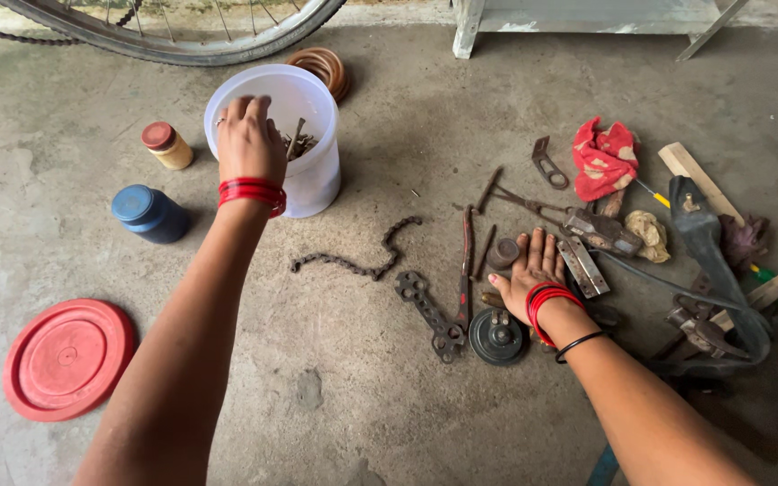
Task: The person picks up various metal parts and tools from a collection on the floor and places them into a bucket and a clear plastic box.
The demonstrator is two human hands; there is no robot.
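Our left hand reached over the rim of the white plastic tub, fingers curled down among the rusty bolts inside; whether they had closed on one we could not tell, since the fingertips were hidden behind the back of the hand. Our right hand lay flat and released, palm down, on the scattered tools on the concrete floor, gripping nothing, its thumb near a small round rusty part.

To pick well from the tub, we judged it best to pinch a single bolt by its shank and lift it straight up, so the others would not be dragged over the rim, with the right hand bracing us.

The tub stood upright on the floor just below the bicycle wheel, its mouth facing up and its long axis vertical. The bolts stood loosely on end, some leaning toward the far rim.

Just left of the tub stood a small jar with a red cap and a blue jar, and farther toward us lay a red lid. Between the hands a bicycle chain lay in a curve, and a flat multi-hole spanner and a dark bell dome lay near the right wrist. Beyond were pliers and a red cloth
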